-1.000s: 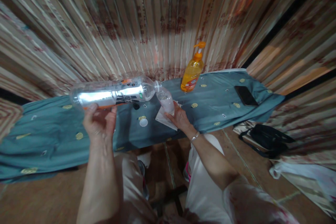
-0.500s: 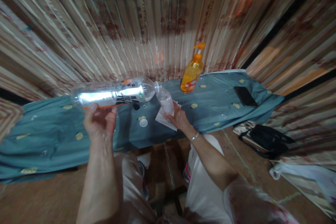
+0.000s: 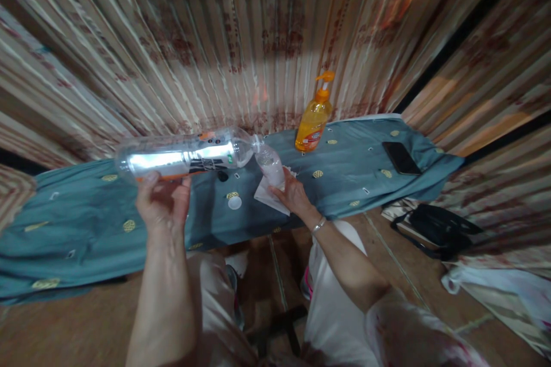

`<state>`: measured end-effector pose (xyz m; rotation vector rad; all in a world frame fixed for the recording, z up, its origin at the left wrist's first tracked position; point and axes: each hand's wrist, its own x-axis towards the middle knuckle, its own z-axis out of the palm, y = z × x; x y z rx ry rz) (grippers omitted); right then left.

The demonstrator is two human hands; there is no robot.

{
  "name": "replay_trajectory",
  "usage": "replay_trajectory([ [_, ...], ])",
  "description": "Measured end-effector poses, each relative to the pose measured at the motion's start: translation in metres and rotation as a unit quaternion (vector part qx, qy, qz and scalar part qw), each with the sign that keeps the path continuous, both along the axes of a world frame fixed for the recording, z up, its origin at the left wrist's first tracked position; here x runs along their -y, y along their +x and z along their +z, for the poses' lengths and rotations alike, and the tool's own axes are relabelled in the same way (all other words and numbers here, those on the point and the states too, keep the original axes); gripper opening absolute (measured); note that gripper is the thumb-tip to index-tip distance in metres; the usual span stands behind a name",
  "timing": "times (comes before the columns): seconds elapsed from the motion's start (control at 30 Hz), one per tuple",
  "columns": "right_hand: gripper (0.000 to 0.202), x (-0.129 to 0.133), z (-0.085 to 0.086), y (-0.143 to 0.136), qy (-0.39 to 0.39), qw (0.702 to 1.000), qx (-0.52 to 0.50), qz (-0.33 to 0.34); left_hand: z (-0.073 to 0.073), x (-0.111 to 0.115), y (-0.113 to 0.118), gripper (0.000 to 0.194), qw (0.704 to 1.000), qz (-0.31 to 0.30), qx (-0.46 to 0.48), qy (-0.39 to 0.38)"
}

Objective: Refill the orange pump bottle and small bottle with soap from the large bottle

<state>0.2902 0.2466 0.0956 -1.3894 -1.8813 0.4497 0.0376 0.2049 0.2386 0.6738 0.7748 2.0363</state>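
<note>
My left hand (image 3: 166, 198) grips a large clear plastic bottle (image 3: 183, 155) with a silver and orange label, tipped onto its side with its neck to the right. That neck meets the mouth of a small clear bottle (image 3: 270, 165), which my right hand (image 3: 293, 190) holds at a tilt, closed around its lower part. Whether liquid runs between them I cannot tell. Beneath the small bottle lies a white folded tissue (image 3: 271, 198). A white cap (image 3: 235, 203) and a dark cap (image 3: 222, 176) lie on the blue-green cloth below the large bottle.
A pump bottle (image 3: 313, 120) of orange liquid stands at the back of the cloth-covered table (image 3: 340, 183). A black phone (image 3: 401, 157) lies at the right end. Striped curtains (image 3: 258, 40) hang close behind. A black bag (image 3: 443, 226) is below, to the right.
Both hands and both bottles stay almost in place. Only a slight shift of the whole view shows.
</note>
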Motion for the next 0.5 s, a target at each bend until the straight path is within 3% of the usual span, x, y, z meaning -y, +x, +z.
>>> replay_trajectory([
  [0.5,0.072,-0.0012,-0.0043,0.0002,0.013,1.000,0.000,-0.006,-0.0025,-0.0016,-0.0033,0.021,1.000,-0.007,0.000,0.011],
])
